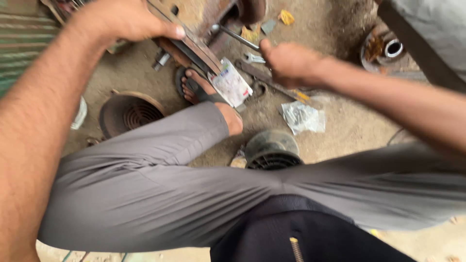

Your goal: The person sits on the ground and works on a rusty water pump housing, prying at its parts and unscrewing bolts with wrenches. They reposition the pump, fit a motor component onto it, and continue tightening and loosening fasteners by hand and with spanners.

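Grey trouser legs (pixel 145 184) fill the near view. Farther off, the left hand (pixel 121 19) clamps a rusty metal bar (pixel 194 48), judged heavy, stiff and rough. The right hand (pixel 289 63) is closed around a slim steel rod (pixel 238 38), likely smooth and rigid, best held near its end.

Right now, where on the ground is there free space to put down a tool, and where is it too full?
Bare dirt lies right of the crumpled plastic bag, below the right hand, and between the ribbed metal bowl and the left hand. It is crowded around the foot: white packet, wrenches, rusty metal part.
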